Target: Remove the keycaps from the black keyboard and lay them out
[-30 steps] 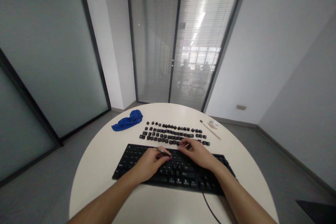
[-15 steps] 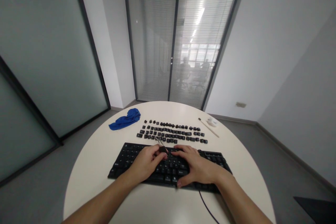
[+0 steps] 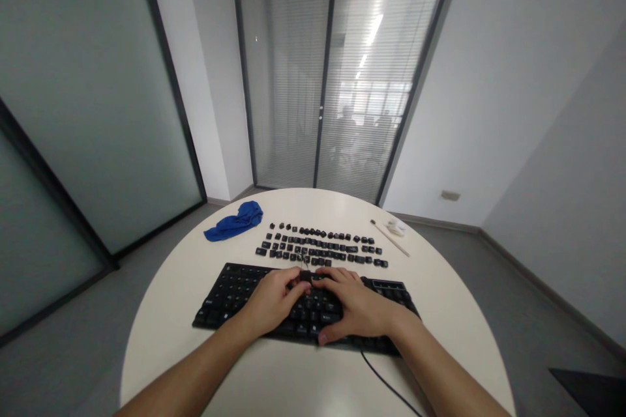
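A black keyboard [image 3: 235, 287] lies on the round white table, its cable running toward the near edge. My left hand [image 3: 276, 296] is over its middle, fingers closed on a small dark tool [image 3: 306, 275] with thin wire prongs pointing away from me. Spread over the keys to the right is my right hand [image 3: 359, 303], thumb at the near edge and index fingertip close to the tool. Beyond the keyboard, several loose black keycaps [image 3: 352, 249] lie in rows. The keys under both hands are hidden.
A blue cloth [image 3: 235, 221] lies at the far left of the table [image 3: 166, 313]. At the far right are a thin brush [image 3: 391, 238] and a crumpled whitish item [image 3: 396, 228]. A dark object's corner [image 3: 587, 388] shows at the lower right.
The keyboard has shifted slightly left, and my right hand has moved left with it. The tool has tilted more upright in my left hand, and my right fingertips are closer to it.
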